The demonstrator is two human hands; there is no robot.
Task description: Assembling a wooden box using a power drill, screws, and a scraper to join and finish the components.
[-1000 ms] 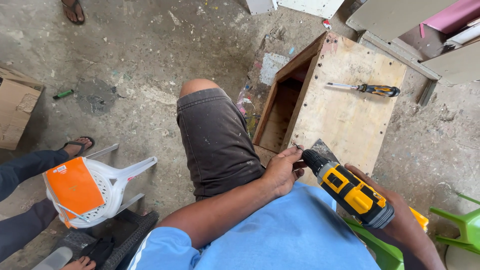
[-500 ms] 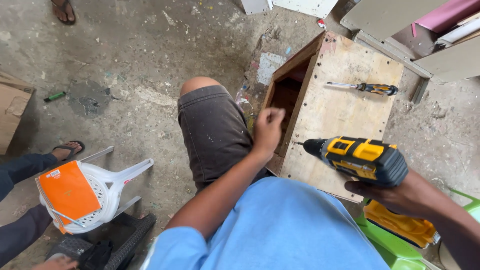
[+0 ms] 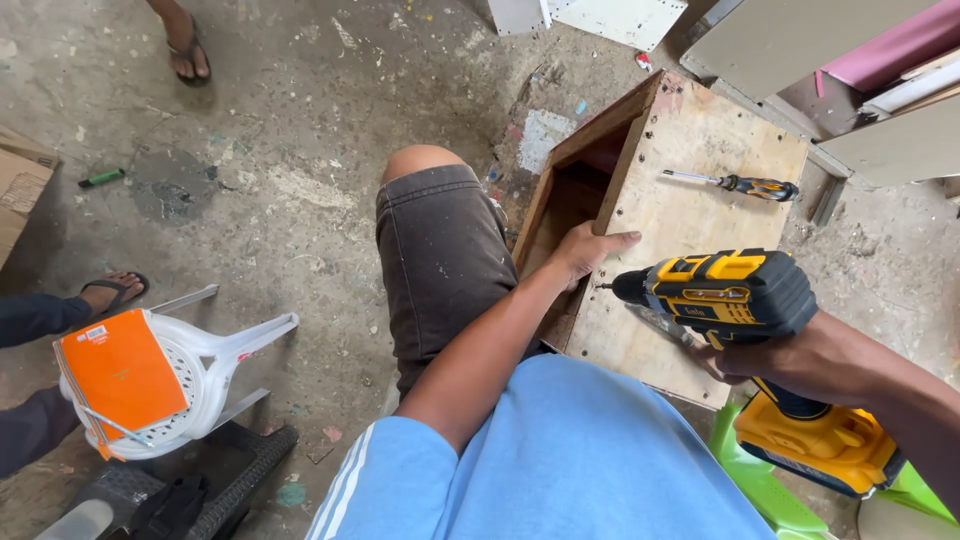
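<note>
An open plywood box (image 3: 700, 190) lies on its side in front of my knee. My left hand (image 3: 585, 250) grips the box's near edge at its left side. My right hand (image 3: 790, 360) holds a yellow and black cordless drill (image 3: 725, 295), whose bit points left toward the box edge close to my left hand. A screwdriver (image 3: 735, 184) with a yellow and black handle lies on top of the box panel.
A white plastic stool (image 3: 200, 350) with an orange book (image 3: 120, 372) stands at lower left. A cardboard box (image 3: 20, 185) sits at the left edge. Other people's sandalled feet (image 3: 185, 50) are nearby. Boards (image 3: 800, 40) lean at upper right. A green stool (image 3: 735, 440) is under me.
My left hand has moved from the drill's tip up to the box edge and gripped it. The drill has swung level, pointing left at the box.
</note>
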